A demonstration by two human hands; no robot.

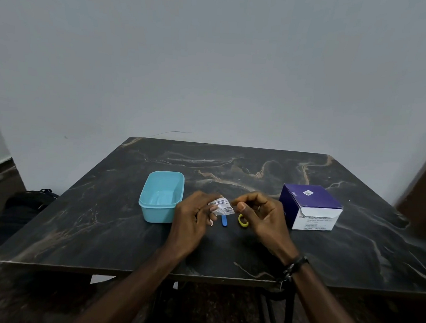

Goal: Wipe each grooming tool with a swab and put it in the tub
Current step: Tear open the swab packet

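Above the middle of the dark marble table [105,225], my left hand [191,217] pinches a small white swab packet [221,206]. My right hand [263,213] pinches the packet's right edge between thumb and forefinger. Below the packet lies a blue tool [224,221], mostly hidden by my hands. A yellow ring-shaped tool [242,221] lies next to it, partly behind my right thumb. The light-blue tub [155,207] stands left of my hands with nothing visible inside.
A purple and white box of alcohol swabs [310,207] stands to the right of my hands. A dark bag [24,205] lies on the floor to the left of the table. A grey wall rises behind the table.
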